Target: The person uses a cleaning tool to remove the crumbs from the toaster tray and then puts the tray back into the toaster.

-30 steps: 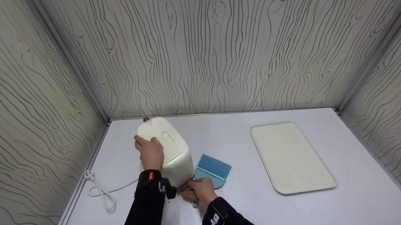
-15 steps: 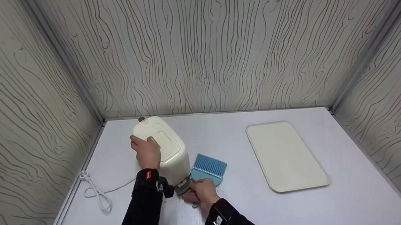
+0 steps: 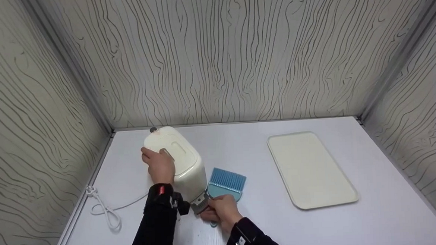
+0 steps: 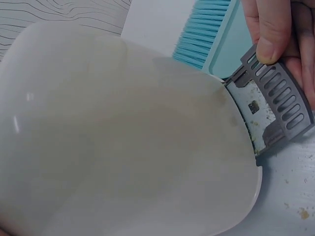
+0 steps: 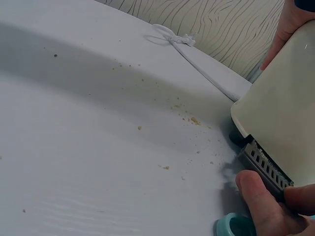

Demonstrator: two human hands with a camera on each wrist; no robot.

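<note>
A cream toaster (image 3: 191, 180) with a lidded top stands left of centre. My left hand (image 3: 160, 164) rests on its left top edge, thumb on the lid and straight fingers along the side. At its near end, my right hand (image 3: 222, 210) pinches the grey slotted handle of a crumb tray (image 4: 283, 96) between thumb and fingers. The tray is partly out of the toaster's base, with crumbs on its metal floor. Against the toaster's right side lies a blue-bristled brush (image 3: 226, 181), its handle partly hidden beneath my right hand; the handle's ring end (image 5: 234, 225) shows.
Yellowish crumbs (image 5: 194, 120) are scattered on the white table near the toaster. The toaster's white cord and plug (image 3: 105, 208) lie looped at the left. On the right is a flat cream tray (image 3: 313, 169). Patterned walls (image 3: 214, 55) enclose the back and sides.
The crumb tray has come further out of the toaster toward the near right as my right hand drew back. My left hand stays on the toaster. The head view has shifted slightly.
</note>
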